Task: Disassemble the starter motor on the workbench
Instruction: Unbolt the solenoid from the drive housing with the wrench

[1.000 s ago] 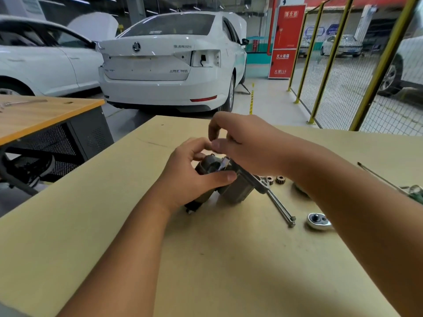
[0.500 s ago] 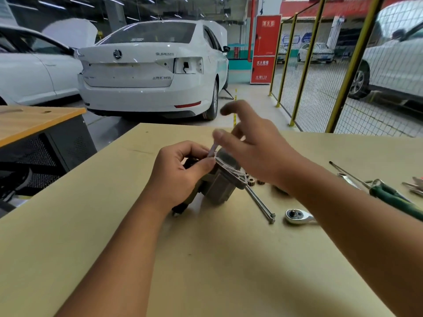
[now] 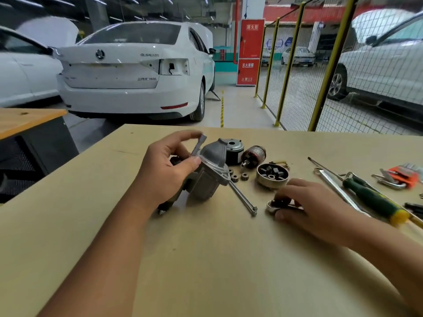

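A: Where is the starter motor housing (image 3: pixel 207 177)?

B: Around the middle of the workbench (image 3: pixel 206 259), tilted, its grey nose cone pointing up and to the far side. The left hand (image 3: pixel 167 170) grips it from the left, and its thumb and forefinger also pinch a small flat grey piece (image 3: pixel 198 146) at the top.

A: And the right hand (image 3: pixel 306 207)?

B: To the right of the housing, lying low on the bench. Its fingers curl over the ratchet head (image 3: pixel 274 205), thumb at the near side, so it holds that tool.

A: What lies between the two?

B: A pair of long through bolts (image 3: pixel 242 197) running from the housing toward the near right, and three small gears (image 3: pixel 237 177) just beyond them.

A: Other parts?

B: Farther back sit a black cylindrical case (image 3: pixel 233 152), the armature (image 3: pixel 254 155) and a round brush holder (image 3: pixel 272 175). At the right are a green-handled screwdriver (image 3: pixel 370 197), a flat wrench (image 3: pixel 336 188) and a set of hex keys (image 3: pixel 398 176). A white car (image 3: pixel 132 72) stands beyond the bench.
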